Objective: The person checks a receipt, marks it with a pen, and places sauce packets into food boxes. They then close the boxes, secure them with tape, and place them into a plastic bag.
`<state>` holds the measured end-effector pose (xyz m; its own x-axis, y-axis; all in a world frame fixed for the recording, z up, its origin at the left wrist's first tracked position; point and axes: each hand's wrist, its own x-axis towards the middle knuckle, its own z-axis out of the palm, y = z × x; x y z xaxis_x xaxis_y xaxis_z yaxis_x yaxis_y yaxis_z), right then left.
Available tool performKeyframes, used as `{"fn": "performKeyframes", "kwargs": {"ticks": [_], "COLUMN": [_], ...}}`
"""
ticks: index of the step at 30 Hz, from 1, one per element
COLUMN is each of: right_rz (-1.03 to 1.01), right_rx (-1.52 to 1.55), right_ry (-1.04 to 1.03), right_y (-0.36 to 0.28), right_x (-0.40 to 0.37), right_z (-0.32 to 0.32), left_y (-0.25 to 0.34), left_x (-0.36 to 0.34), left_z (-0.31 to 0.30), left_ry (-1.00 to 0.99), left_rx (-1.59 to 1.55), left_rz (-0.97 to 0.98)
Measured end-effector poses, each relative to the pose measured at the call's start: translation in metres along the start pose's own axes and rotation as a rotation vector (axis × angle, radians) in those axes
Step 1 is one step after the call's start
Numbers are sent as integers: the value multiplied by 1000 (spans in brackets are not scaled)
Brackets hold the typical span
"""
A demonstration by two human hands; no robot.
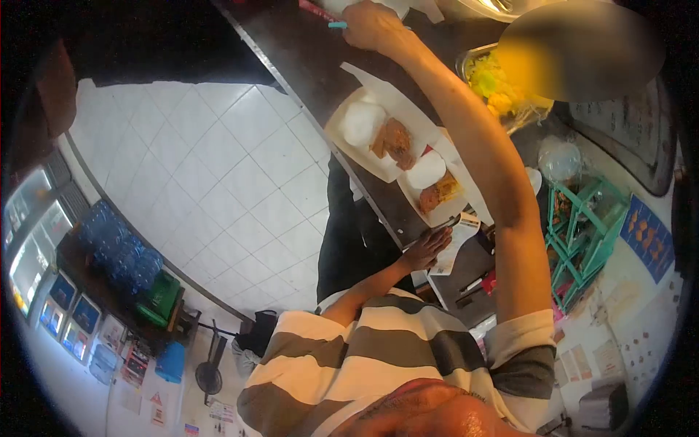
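Note:
My right hand [371, 28] is at the top, its fingers closed round a thin object [337, 25] with a teal end. Near the counter's front edge, my left hand [429, 249] lies with extended fingers against a white printed paper piece [464, 237]. Between my hands stand two open takeaway boxes. The farther box [341, 130] holds a white round mound [362, 123] and browned meat [395, 143]. In the nearer box [466, 191] are another white mound [426, 170] and browned meat with yellow shreds [440, 194].
A tray of yellow and green food [495, 84] stands at the upper right, beside a blurred dark round shape [590, 51]. A teal rack [582, 240] is right of my arm. Dark pens [472, 287] lie near my body; the counter edge [291, 91] borders tiled floor [211, 175].

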<state>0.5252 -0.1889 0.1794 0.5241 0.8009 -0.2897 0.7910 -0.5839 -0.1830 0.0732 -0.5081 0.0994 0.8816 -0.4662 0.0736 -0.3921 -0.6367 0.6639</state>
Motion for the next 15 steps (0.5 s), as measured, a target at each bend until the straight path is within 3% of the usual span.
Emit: {"fn": "performKeyframes", "kwargs": {"ticks": [2, 3, 6, 7, 10, 11, 12, 14, 15], "right_rz": [104, 61, -27, 83, 85, 121, 147, 49, 220], "right_rx": [38, 51, 125, 167, 202, 185, 197, 166, 338], "right_ry": [-146, -157, -27, -98, -200, -332, -335, -78, -196], "right_y": [-2, 4, 30, 31, 42, 44, 50, 55, 53], "right_x": [-22, -32, -59, -71, -109, -119, -129, -160, -182], "right_z": [-11, -9, 32, 33, 34, 26, 24, 6, -17], "left_y": [-1, -2, 0, 2, 3, 5, 6, 3, 2], "left_x": [2, 2, 5, 5, 6, 5, 3, 3, 8], "left_z": [-4, -6, -8, -7, -6, 0, 8, 16, 24], "left_ry": [69, 108, 76, 43, 35, -6, -24, -66, -199], "left_rx": [49, 36, -34, -35, 121, -12, -22, -94, -131], "left_rz": [-19, -27, -35, -51, -26, -56, -37, -43, -81]}}
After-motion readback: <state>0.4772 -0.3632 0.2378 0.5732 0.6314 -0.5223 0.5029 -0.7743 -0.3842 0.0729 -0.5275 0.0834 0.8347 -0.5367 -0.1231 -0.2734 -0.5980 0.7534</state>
